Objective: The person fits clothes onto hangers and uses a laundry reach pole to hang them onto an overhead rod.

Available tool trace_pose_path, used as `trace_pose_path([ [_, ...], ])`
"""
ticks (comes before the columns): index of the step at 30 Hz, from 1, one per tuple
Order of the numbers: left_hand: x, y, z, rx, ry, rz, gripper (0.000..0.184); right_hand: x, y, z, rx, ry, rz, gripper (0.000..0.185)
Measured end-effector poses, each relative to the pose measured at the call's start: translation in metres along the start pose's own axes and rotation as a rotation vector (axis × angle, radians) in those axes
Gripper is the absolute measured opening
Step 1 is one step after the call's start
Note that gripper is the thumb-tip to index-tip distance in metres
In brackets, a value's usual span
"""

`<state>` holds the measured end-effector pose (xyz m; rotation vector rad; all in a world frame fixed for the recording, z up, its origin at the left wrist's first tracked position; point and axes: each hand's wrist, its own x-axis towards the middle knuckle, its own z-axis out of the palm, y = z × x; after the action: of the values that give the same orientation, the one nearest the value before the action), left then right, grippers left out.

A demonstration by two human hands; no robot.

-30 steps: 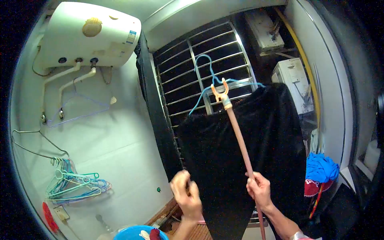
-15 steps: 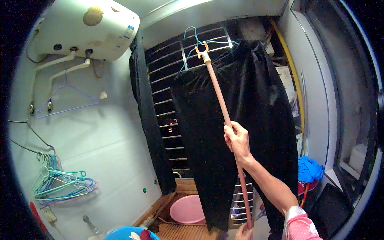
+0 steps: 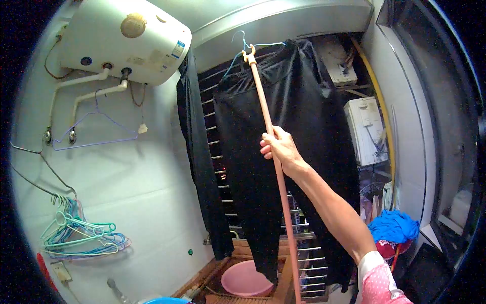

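My right hand (image 3: 280,148) is wrapped round the middle of a long pinkish pole (image 3: 284,202). The pole's forked tip (image 3: 249,54) bears a blue wire hanger (image 3: 270,44) just under its hook. Black trousers (image 3: 298,106) hang from the hanger, held up in front of the barred window, their legs reaching low. My left hand is out of view; the pole's lower end runs down to the bottom edge of the picture.
A white water heater (image 3: 126,40) is on the left wall, with a purple hanger (image 3: 96,147) and a bunch of hangers (image 3: 83,235) below. Another black garment (image 3: 195,152) hangs left of the window. A pink basin (image 3: 245,280) and blue cloth (image 3: 395,226) are low down.
The pole has risen with the hanger and trousers, which also shifted left. My left hand, first open near the trousers, then low at the pole, has left the view. The right hand has moved up.
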<state>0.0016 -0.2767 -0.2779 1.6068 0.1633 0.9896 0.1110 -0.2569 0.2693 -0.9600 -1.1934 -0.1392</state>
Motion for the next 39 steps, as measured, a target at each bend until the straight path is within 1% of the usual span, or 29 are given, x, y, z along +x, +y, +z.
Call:
trace_pose_path([
  [1,0.004,0.004,-0.008,0.016,-0.039,-0.063,0.026,0.003,0.0,0.003,-0.049,-0.012,-0.038,0.026],
  [2,0.014,0.01,-0.014,0.017,-0.027,-0.031,0.026,0.007,0.001,0.006,-0.098,-0.023,-0.076,0.028],
  [4,0.03,0.067,-0.026,-0.034,-0.043,-0.255,0.027,0.007,0.005,0.012,-0.089,-0.049,-0.081,0.03],
  [5,0.045,0.038,-0.03,0.086,0.029,0.018,0.029,0.006,0.01,0.014,-0.11,-0.074,-0.061,0.032],
  [6,0.064,-0.006,-0.045,0.06,-0.062,-0.004,0.034,0.0,0.014,0.016,-0.107,-0.106,-0.058,0.033],
  [7,0.075,0.04,-0.045,0.054,0.002,0.083,0.037,-0.004,0.022,0.019,-0.066,-0.124,-0.059,0.035],
  [8,0.087,0.087,-0.04,-0.036,0.091,0.117,0.041,-0.007,0.029,0.022,-0.025,-0.144,-0.061,0.036],
  [9,0.104,0.072,-0.045,-0.081,0.142,0.227,0.044,-0.014,0.028,0.026,-0.046,-0.153,-0.04,0.041],
  [10,0.123,0.08,-0.048,0.143,0.218,0.444,0.046,-0.013,0.036,0.03,-0.04,-0.165,-0.074,0.033],
  [11,0.136,0.092,-0.057,0.186,0.194,0.443,0.045,-0.016,0.038,0.035,0.017,-0.164,-0.062,0.035],
  [12,0.147,0.119,-0.059,0.119,0.196,0.515,0.042,-0.018,0.038,0.041,0.074,-0.165,-0.048,0.037],
  [13,0.156,0.134,-0.064,0.188,0.235,0.528,0.039,-0.022,0.034,0.045,0.072,-0.191,-0.033,0.036],
  [14,0.166,0.148,-0.066,0.193,0.266,0.45,0.04,-0.023,0.036,0.047,0.089,-0.226,-0.041,0.037],
  [16,0.175,0.211,-0.067,-0.011,0.217,0.209,0.039,-0.024,0.045,0.053,0.089,-0.288,-0.027,0.036],
  [17,0.185,0.226,-0.07,-0.07,0.175,0.2,0.042,-0.027,0.044,0.056,0.117,-0.306,-0.002,0.04],
  [18,0.195,0.233,-0.073,-0.129,0.132,0.19,0.044,-0.03,0.047,0.058,0.142,-0.312,0.008,0.052],
  [19,0.206,0.233,-0.074,-0.166,0.144,0.234,0.043,-0.031,0.049,0.06,0.181,-0.318,0.027,0.058],
  [20,0.214,0.243,-0.08,-0.169,0.08,0.248,0.043,-0.031,0.05,0.065,0.219,-0.323,0.045,0.064],
  [23,0.232,0.26,-0.091,-0.296,-0.01,0.236,0.043,-0.016,0.048,0.075,0.299,-0.34,-0.001,0.066],
  [26,0.248,0.277,-0.095,-0.359,-0.058,0.253,0.041,0.009,0.044,0.08,0.291,-0.37,-0.071,0.063],
  [28,0.256,0.295,-0.097,-0.399,-0.084,0.222,0.038,0.022,0.037,0.088,0.278,-0.309,-0.083,0.061],
  [29,0.262,0.299,-0.1,-0.419,-0.126,0.233,0.039,0.028,0.034,0.09,0.266,-0.289,-0.097,0.06],
  [31,0.271,0.31,-0.103,-0.441,-0.143,0.229,0.039,0.043,0.03,0.094,0.242,-0.266,-0.117,0.057],
  [35,0.28,0.327,-0.104,-0.476,-0.171,0.247,0.037,0.063,0.022,0.093,0.205,-0.304,-0.141,0.055],
  [39,0.289,0.334,-0.109,-0.502,-0.189,0.233,0.036,0.076,0.023,0.098,0.233,-0.31,-0.147,0.043],
])
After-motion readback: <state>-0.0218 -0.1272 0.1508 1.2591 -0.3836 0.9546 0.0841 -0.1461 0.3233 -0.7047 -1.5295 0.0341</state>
